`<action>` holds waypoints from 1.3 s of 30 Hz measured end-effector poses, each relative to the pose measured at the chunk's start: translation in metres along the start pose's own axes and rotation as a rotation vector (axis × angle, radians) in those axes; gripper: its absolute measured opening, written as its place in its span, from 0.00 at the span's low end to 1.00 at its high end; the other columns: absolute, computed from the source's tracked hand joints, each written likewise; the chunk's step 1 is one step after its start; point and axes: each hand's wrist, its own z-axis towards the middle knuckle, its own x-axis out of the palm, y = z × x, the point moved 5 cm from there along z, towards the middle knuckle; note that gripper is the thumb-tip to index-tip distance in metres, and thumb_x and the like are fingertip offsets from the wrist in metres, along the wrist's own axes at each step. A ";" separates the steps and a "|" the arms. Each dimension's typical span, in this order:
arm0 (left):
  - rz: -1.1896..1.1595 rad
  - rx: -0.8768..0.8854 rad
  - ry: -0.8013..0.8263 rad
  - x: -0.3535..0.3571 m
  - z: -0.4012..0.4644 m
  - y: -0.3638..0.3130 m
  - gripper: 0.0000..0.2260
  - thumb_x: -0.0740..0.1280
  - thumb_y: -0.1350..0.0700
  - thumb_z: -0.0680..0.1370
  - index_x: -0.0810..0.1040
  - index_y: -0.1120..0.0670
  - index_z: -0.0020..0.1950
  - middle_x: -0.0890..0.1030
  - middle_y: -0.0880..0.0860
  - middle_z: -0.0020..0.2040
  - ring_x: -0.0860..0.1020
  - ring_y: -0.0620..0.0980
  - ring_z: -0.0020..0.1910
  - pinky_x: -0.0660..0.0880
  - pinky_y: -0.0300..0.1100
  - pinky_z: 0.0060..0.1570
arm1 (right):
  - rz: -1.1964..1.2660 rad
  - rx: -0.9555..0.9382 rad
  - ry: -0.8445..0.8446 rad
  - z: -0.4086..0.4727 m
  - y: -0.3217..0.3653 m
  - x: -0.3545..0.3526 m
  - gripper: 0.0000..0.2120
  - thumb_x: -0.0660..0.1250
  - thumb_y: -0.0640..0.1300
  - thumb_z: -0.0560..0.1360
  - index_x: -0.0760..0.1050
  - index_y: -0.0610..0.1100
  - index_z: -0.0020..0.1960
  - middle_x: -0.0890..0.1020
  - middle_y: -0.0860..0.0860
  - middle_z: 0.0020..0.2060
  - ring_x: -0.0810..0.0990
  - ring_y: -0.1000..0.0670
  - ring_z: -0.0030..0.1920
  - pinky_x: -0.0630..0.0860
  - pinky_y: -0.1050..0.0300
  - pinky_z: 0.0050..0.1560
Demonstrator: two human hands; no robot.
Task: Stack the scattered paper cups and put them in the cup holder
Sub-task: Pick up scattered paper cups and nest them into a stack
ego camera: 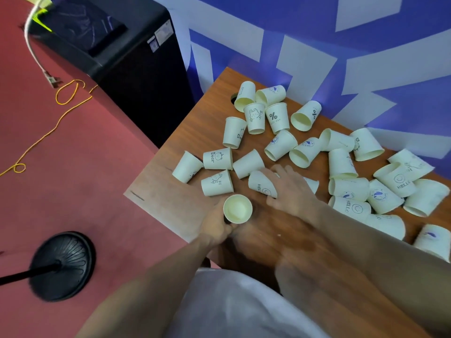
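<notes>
My left hand (216,225) grips an upright cup (237,208) near the table's (175,198) edge; my right hand (290,186) closes on a fallen HELLO cup (261,184). I'd right it, then seat it squarely inside.

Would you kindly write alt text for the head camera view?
A person's left hand holds a paper cup upright while the right hand grasps a cup marked HELLO lying on a wooden table. Many more cups lie scattered across the table.
</notes>
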 end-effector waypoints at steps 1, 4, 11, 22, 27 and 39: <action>-0.001 -0.004 0.008 0.000 0.000 0.001 0.30 0.77 0.51 0.69 0.71 0.43 0.69 0.75 0.40 0.63 0.72 0.42 0.63 0.68 0.37 0.61 | 0.024 -0.016 -0.034 -0.005 0.006 -0.009 0.37 0.68 0.57 0.70 0.61 0.49 0.75 0.72 0.48 0.62 0.71 0.45 0.56 0.73 0.49 0.55; -0.010 0.012 0.033 -0.001 0.001 0.001 0.29 0.77 0.49 0.69 0.71 0.42 0.68 0.76 0.39 0.63 0.73 0.40 0.63 0.69 0.38 0.61 | 0.152 -0.068 -0.131 -0.018 0.028 -0.038 0.33 0.70 0.57 0.69 0.66 0.47 0.70 0.74 0.49 0.59 0.75 0.46 0.54 0.76 0.48 0.48; -0.051 0.022 0.045 -0.006 -0.006 -0.005 0.26 0.74 0.54 0.71 0.71 0.45 0.67 0.77 0.39 0.58 0.74 0.39 0.57 0.66 0.24 0.49 | 0.076 -0.204 -0.015 -0.033 0.086 -0.057 0.28 0.65 0.63 0.67 0.67 0.49 0.62 0.71 0.53 0.53 0.77 0.50 0.45 0.75 0.52 0.38; 0.041 0.048 0.062 -0.008 -0.002 -0.002 0.28 0.72 0.54 0.69 0.67 0.41 0.67 0.78 0.42 0.60 0.76 0.44 0.59 0.71 0.38 0.55 | -0.039 -0.151 0.095 -0.008 0.104 -0.017 0.31 0.67 0.63 0.68 0.65 0.49 0.65 0.72 0.48 0.54 0.79 0.45 0.48 0.69 0.53 0.38; 0.029 0.070 0.038 -0.008 -0.003 -0.003 0.26 0.70 0.50 0.70 0.65 0.37 0.65 0.78 0.40 0.59 0.76 0.45 0.59 0.74 0.43 0.57 | -0.116 -0.131 0.014 0.000 0.107 0.008 0.38 0.60 0.66 0.72 0.58 0.51 0.76 0.71 0.45 0.66 0.71 0.43 0.61 0.70 0.46 0.53; 0.008 0.102 0.020 -0.007 -0.002 -0.002 0.25 0.68 0.51 0.72 0.68 0.39 0.67 0.77 0.40 0.61 0.76 0.43 0.59 0.74 0.47 0.60 | -0.038 -0.049 -0.021 -0.003 0.105 0.038 0.39 0.50 0.68 0.75 0.46 0.52 0.81 0.54 0.43 0.79 0.56 0.38 0.77 0.57 0.39 0.74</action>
